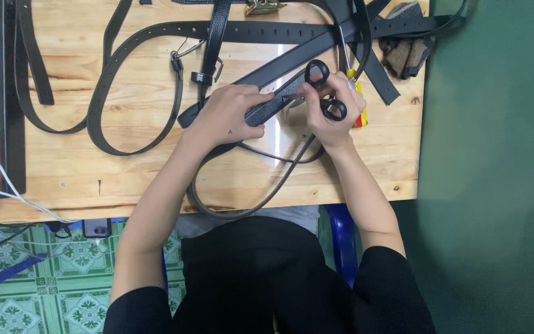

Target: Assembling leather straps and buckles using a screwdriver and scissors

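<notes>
Gripping flat grey strap (pixel 276 102) w/ scissors (pixel 326 89)

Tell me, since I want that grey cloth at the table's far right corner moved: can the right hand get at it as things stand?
Probably not right away. The right hand has its fingers through the black scissors, working on the belt end. The grey cloth lies close beyond it, partly under black straps, so the scissors must go down first.
</notes>
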